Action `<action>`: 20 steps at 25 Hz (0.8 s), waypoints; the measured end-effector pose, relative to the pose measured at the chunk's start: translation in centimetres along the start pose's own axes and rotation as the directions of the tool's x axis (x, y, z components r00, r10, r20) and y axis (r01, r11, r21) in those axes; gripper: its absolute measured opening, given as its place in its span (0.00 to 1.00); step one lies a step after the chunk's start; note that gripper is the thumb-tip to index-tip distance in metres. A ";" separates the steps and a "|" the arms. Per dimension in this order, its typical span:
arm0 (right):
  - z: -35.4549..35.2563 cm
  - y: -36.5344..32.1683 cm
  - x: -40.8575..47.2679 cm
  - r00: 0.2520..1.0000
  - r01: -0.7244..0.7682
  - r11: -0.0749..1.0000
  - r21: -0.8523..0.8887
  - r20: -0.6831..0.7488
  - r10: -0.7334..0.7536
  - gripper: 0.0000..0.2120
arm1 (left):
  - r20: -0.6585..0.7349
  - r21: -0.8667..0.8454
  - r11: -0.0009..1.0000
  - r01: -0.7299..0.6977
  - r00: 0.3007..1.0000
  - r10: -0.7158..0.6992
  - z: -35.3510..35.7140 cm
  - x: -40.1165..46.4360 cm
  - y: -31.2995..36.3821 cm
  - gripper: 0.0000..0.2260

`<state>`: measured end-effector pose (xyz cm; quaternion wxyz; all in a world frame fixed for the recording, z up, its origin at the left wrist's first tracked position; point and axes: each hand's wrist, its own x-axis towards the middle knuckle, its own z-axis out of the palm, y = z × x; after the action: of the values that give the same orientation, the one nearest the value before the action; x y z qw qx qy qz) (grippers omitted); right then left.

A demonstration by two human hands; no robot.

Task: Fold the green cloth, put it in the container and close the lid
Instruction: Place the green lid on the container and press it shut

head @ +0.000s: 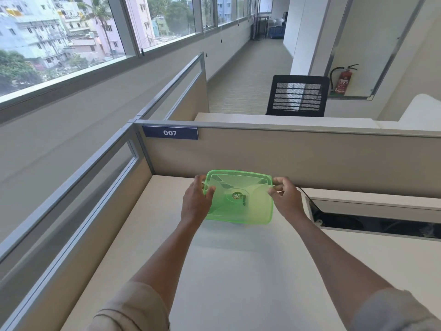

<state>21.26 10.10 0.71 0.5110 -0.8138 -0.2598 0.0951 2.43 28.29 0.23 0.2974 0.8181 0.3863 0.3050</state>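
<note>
Lid stage in hand; cloth not accounted for.
My left hand point(196, 201) and right hand point(285, 199) pinch opposite edges of the green lid point(238, 195), held on or just over the container point(241, 217) at the desk's point(238, 271) far end. No green cloth point(235, 220) visible; possibly inside, walls too translucent to confirm.

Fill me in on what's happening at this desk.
A person holds a green container with both hands over a white desk, the left hand gripping its left side and the right hand its right. It looks tilted toward the camera. The lid seems to be on, though the see-through plastic makes that hard to confirm. No green cloth can be made out, inside or on the desk.
</note>
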 end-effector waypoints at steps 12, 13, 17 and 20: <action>7.5 0.0 0.2 0.960 -0.042 0.976 -0.214 0.264 0.099 0.30 | 0.222 0.350 0.928 0.127 0.951 -0.214 0.1 2.9 -5.3 0.25; 7.9 0.2 0.3 0.959 -0.046 0.972 -0.229 0.262 0.107 0.29 | 0.225 0.365 0.922 0.126 0.949 -0.219 0.3 3.1 -5.5 0.25; 9.0 1.0 0.7 0.971 -0.053 0.968 -0.246 0.215 0.108 0.25 | 0.242 0.414 0.903 0.115 0.942 -0.231 1.1 3.5 -5.9 0.25; 9.4 1.3 1.1 0.980 -0.061 0.970 -0.236 0.171 0.103 0.25 | 0.236 0.428 0.895 0.129 0.940 -0.248 1.8 3.6 -6.0 0.25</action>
<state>18.72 17.59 -4.66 0.3833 -0.8654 -0.2806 0.1596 2.86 33.88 -4.25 0.2018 0.8553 0.4726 0.0670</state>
